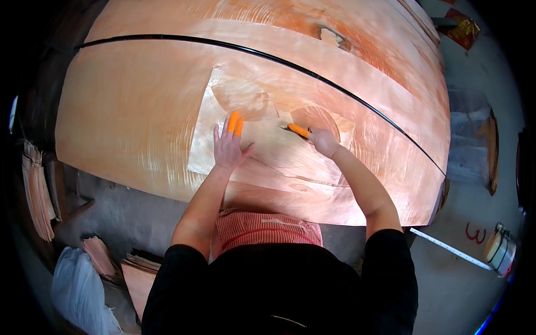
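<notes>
A broad sheet of thin wood veneer covers the work surface in front of me. On it lies a smaller, paler piece of veneer with uneven patches. My left hand rests flat on this piece, fingers spread, two of them in orange finger covers. To its right, my right hand is closed round a small dark knife-like tool, mostly hidden by the fingers. Its tip points left, against the veneer. An orange cover is on the index finger. Beside that hand shows a rounded brownish veneer patch.
A long thin black rod arches across the sheet beyond my hands. Farther back, the veneer has a ragged hole. Veneer stacks and a plastic bag are at left; a white ruler juts out at right.
</notes>
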The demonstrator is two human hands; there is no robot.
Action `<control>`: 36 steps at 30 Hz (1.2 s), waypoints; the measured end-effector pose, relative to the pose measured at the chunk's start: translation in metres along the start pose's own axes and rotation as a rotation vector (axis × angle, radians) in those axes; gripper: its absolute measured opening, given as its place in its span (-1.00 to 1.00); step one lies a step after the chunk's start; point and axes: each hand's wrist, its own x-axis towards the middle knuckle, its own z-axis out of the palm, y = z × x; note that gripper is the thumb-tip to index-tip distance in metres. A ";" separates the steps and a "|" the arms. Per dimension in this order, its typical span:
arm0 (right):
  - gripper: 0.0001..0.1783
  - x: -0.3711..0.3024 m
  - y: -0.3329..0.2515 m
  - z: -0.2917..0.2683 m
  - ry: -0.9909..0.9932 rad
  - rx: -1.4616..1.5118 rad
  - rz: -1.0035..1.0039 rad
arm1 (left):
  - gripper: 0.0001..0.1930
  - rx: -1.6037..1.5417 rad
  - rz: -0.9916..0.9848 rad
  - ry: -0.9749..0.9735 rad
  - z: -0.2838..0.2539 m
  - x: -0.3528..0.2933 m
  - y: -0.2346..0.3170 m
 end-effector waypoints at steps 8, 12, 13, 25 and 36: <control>-0.84 -0.038 -0.033 0.008 0.087 0.048 0.212 | -0.51 -0.075 0.393 -0.084 0.020 0.005 0.027; -0.75 -0.079 -0.052 0.068 0.006 0.162 0.525 | -0.51 -0.063 0.383 -0.078 0.024 0.003 0.029; -0.73 -0.088 -0.069 0.072 -0.024 0.182 0.578 | -0.52 -0.069 0.387 -0.059 0.024 0.003 0.029; -0.61 -0.135 -0.119 0.131 0.223 0.626 0.913 | -0.50 0.031 0.412 -0.091 0.020 0.005 0.039; -0.64 -0.163 -0.093 0.088 0.616 0.742 0.794 | -0.50 0.068 0.413 -0.100 0.017 0.005 0.041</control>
